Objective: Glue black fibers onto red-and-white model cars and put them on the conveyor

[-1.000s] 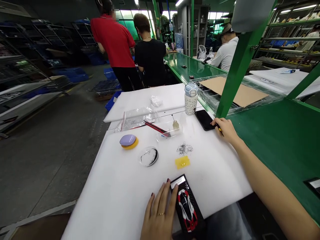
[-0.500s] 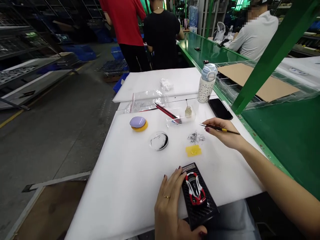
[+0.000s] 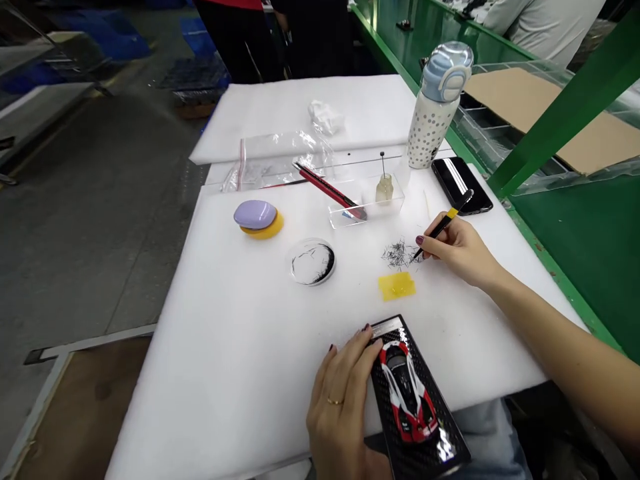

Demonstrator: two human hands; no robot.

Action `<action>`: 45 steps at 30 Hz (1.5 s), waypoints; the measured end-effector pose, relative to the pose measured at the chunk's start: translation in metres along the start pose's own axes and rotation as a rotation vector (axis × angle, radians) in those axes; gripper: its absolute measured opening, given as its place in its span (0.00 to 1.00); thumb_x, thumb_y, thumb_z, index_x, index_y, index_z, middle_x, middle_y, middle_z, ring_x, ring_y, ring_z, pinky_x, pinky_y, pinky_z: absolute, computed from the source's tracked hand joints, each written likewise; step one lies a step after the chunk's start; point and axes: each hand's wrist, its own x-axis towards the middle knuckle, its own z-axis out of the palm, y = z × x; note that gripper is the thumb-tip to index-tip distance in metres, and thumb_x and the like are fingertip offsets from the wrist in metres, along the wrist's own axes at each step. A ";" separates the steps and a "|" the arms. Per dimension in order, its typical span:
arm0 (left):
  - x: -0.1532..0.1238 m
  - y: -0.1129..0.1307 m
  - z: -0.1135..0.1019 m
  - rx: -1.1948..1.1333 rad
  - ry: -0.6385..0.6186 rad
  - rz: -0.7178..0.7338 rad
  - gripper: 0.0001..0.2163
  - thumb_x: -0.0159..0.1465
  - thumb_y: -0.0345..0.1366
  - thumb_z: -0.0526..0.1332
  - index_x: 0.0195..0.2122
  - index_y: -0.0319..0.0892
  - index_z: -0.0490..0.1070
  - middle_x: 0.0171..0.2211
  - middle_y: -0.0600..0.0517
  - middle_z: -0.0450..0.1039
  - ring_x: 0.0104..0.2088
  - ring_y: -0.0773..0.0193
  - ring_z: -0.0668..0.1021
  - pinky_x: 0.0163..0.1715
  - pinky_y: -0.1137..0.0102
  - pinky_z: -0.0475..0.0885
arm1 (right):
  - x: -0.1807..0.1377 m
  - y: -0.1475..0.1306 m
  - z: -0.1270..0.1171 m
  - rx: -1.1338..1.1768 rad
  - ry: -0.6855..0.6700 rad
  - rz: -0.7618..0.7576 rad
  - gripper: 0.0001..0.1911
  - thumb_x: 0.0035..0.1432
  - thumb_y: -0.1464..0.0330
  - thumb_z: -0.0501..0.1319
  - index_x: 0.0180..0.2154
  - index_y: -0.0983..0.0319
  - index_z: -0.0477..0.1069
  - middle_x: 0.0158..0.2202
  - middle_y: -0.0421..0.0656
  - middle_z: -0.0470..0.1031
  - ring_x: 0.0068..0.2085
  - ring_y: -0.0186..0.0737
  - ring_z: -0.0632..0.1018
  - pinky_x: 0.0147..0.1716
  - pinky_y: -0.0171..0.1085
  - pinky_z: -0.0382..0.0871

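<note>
My left hand is closed on the left edge of a black carbon-patterned display base, its thumb hidden. On that base sits a red, white and black model car. Pinched in my right hand are black tweezers with a yellow band, tips down. The tips touch the right side of a pile of tiny dark slivers. Just below the pile lies a piece of yellow tape. A round clear dish with black smears is left of them.
Behind the pile, a clear tray holds a small bottle and the end of a red-black cutter. A tumbler, phone, plastic bag and purple-yellow case surround it. A green post slants at right.
My right hand has turned the tweezers from nearly level to tips down and lowered them to the slivers. The view has tilted downward. My left hand keeps hold of the base.
</note>
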 end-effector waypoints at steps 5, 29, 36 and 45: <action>0.001 0.000 0.000 0.007 0.014 -0.004 0.18 0.74 0.35 0.48 0.60 0.44 0.69 0.60 0.49 0.75 0.60 0.61 0.76 0.67 0.64 0.61 | 0.001 -0.001 0.006 -0.051 0.077 0.018 0.09 0.50 0.68 0.68 0.28 0.59 0.68 0.18 0.38 0.74 0.23 0.38 0.77 0.23 0.36 0.68; 0.005 -0.001 -0.010 0.009 -0.059 0.047 0.18 0.75 0.35 0.48 0.61 0.43 0.69 0.62 0.48 0.73 0.62 0.59 0.75 0.68 0.65 0.61 | -0.028 -0.001 0.004 0.077 0.143 0.008 0.13 0.54 0.70 0.73 0.28 0.59 0.68 0.19 0.38 0.74 0.21 0.35 0.75 0.21 0.34 0.65; 0.007 0.008 -0.009 -0.074 -0.009 -0.022 0.19 0.74 0.42 0.51 0.60 0.41 0.71 0.61 0.45 0.75 0.61 0.57 0.76 0.68 0.63 0.60 | -0.061 0.002 0.010 0.243 -0.050 -0.074 0.18 0.46 0.61 0.79 0.23 0.59 0.72 0.25 0.41 0.78 0.27 0.35 0.78 0.25 0.35 0.70; 0.006 0.007 -0.012 -0.071 -0.065 -0.041 0.20 0.72 0.44 0.53 0.61 0.42 0.69 0.62 0.46 0.73 0.62 0.59 0.74 0.68 0.65 0.58 | -0.060 0.003 0.016 0.146 -0.032 -0.152 0.14 0.45 0.64 0.79 0.23 0.59 0.75 0.26 0.40 0.79 0.28 0.35 0.77 0.25 0.35 0.70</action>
